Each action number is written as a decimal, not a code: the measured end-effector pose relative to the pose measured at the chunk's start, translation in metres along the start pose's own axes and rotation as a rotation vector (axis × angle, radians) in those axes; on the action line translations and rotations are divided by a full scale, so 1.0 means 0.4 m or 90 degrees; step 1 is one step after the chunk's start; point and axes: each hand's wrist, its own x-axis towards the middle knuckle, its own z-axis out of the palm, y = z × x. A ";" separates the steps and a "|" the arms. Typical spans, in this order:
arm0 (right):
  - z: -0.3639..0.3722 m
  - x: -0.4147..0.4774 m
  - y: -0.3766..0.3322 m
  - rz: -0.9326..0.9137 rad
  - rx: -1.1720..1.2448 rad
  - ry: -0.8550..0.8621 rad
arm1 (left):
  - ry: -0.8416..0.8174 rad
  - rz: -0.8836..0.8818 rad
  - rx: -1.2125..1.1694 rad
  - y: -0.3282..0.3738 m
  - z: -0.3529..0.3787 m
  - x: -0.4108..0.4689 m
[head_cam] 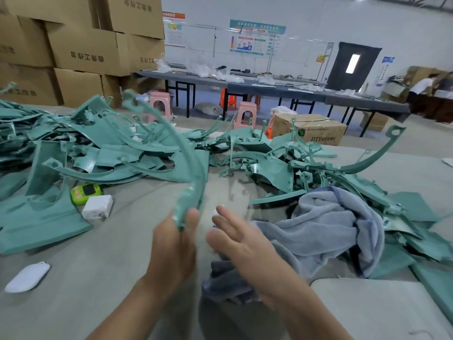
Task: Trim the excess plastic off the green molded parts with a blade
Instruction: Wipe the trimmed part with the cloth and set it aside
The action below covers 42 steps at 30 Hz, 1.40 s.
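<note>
Head view is showing you gripping a long curved green part [194, 168] by its lower end in your left hand [171, 244], the strip arcing up and away over the table [117, 246]. Your right hand [236, 239] is hovering just beside that end, fingers straight, holding nothing. A grey towel [331, 224] is lying beneath and right of it, heaps of green parts [269, 165] lying beyond.

A factory floor: stacked cartons [81, 50], long worktables [269, 90], wall charts [257, 38], heaped green molded parts [110, 148].
</note>
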 end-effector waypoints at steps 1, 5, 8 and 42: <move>0.026 0.013 0.010 0.004 0.041 0.025 | -0.111 0.030 -0.019 0.012 0.009 -0.014; 0.062 0.067 0.062 0.148 0.222 0.304 | -0.400 0.032 -0.119 0.035 0.038 -0.043; 0.031 0.073 0.073 0.169 0.375 0.331 | -0.301 0.019 -0.083 0.044 0.032 -0.032; -0.243 -0.735 0.066 -0.084 0.464 0.562 | -0.663 -0.042 -0.385 0.458 0.304 -0.354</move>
